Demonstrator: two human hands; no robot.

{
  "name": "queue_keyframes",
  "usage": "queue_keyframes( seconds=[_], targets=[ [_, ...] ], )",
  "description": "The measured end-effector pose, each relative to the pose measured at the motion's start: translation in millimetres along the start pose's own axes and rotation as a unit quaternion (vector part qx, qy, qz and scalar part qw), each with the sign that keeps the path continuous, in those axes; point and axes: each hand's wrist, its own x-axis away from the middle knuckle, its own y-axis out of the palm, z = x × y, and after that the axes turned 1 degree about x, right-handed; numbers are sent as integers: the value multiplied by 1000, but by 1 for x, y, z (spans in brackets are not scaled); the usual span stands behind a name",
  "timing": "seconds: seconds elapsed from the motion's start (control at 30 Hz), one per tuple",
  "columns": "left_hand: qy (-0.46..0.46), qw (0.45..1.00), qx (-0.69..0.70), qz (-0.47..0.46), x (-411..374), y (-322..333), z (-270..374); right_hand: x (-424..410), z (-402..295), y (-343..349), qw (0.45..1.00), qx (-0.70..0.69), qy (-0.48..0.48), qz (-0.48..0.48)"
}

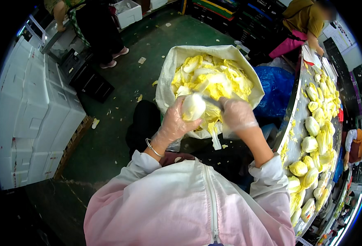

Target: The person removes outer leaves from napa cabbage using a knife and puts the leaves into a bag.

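My left hand (176, 120), in a clear plastic glove, holds a napa cabbage (193, 107) with its pale end up. In my right hand (237, 113), gloved the same way, is a knife (211, 100), blurred, its blade by the upper edge of the cabbage; whether it touches cannot be told. Both hands are over the near side of a white woven sack (165, 89), full of yellow and white cabbage leaves (213, 77). One leaf hangs over the sack's near rim.
Napa cabbages (309, 144) lie along a metal table (287, 129) at right. A blue plastic bag (273, 89) is beside the sack. White foam boxes (30, 107) stand on a wooden pallet (73, 147) at left. Leaf scraps dot the green floor (119, 89). Several people stand around.
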Motion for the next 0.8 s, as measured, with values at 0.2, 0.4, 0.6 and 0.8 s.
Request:
queue_keyframes(
  seconds=[0.2, 0.4, 0.6, 0.8],
  targets=[
    [-94, 957, 275, -16, 4, 3, 11, -4, 17, 0, 930, -341, 127, -53],
    [-157, 898, 411, -20, 6, 18, -10, 6, -39, 2, 888, -459, -14, -28],
    [-126, 916, 373, -78, 7, 7, -1, 4, -28, 7, 898, -431, -57, -63],
    [-109, 929, 351, -46, 10, 9, -10, 5, -21, 3, 917, -386, -68, -76]
  ],
)
